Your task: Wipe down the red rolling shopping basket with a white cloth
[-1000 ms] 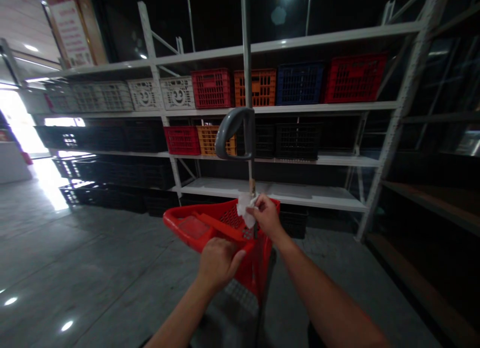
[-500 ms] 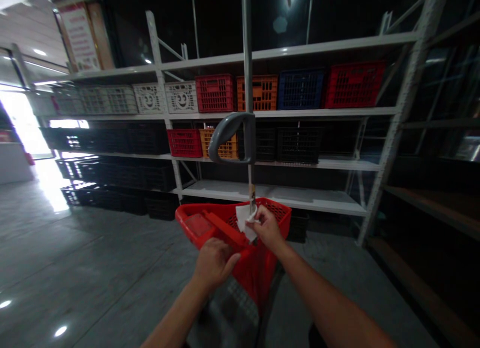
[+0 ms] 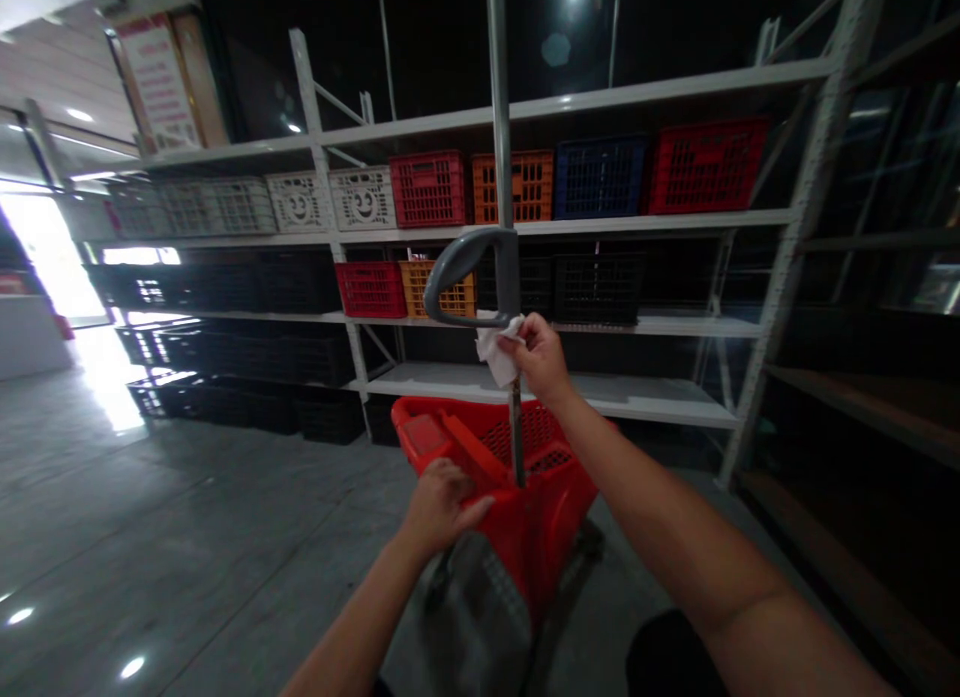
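Observation:
A red plastic shopping basket (image 3: pixel 551 497) stands in front of me with a thin metal pole (image 3: pixel 516 427) rising from it to a grey loop handle (image 3: pixel 469 267). My right hand (image 3: pixel 536 357) pinches a white crumpled cloth (image 3: pixel 495 347) against the pole, just under the grey handle. My left hand (image 3: pixel 442 502) is closed over the basket's near rim, holding it.
White metal shelving (image 3: pixel 570 382) fills the wall ahead, carrying red, orange, blue, white and black crates (image 3: pixel 427 187). Black crates (image 3: pixel 225 402) are stacked on the floor at the left. A dark shelf unit (image 3: pixel 862 397) stands at the right. Grey polished floor (image 3: pixel 150 537) stretches left toward a bright doorway.
My right hand has slid the white cloth up the pole from near the basket rim to just below the grey handle. The basket has shifted a little to the right.

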Available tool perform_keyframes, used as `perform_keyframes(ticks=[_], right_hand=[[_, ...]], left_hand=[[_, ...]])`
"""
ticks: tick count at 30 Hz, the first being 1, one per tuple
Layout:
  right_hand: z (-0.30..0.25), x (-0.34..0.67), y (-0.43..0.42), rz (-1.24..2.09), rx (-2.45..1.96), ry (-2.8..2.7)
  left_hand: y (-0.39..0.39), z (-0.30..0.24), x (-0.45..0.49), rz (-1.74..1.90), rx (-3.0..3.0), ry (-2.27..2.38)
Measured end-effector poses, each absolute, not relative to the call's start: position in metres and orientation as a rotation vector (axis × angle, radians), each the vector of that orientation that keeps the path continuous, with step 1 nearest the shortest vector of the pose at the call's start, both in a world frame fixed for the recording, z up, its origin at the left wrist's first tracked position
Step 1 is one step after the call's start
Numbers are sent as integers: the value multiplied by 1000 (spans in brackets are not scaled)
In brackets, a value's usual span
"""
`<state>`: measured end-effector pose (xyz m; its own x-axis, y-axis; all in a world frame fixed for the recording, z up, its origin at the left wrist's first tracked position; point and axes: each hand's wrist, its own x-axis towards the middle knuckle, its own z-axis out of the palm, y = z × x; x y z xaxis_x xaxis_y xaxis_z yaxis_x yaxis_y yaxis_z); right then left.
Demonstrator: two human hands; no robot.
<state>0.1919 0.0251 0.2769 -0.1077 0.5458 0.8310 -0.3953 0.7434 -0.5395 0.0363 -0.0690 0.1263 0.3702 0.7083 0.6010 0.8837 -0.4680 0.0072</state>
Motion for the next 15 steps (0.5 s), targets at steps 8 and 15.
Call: perform_keyframes(ticks=[8, 15], right_hand=[[172, 193, 23, 817, -406, -1589], [98, 205, 17, 512, -653, -1933]], left_hand=[[-55, 133, 18, -924, -2338, -1375], [-53, 129, -1, -885, -2155, -1382]])
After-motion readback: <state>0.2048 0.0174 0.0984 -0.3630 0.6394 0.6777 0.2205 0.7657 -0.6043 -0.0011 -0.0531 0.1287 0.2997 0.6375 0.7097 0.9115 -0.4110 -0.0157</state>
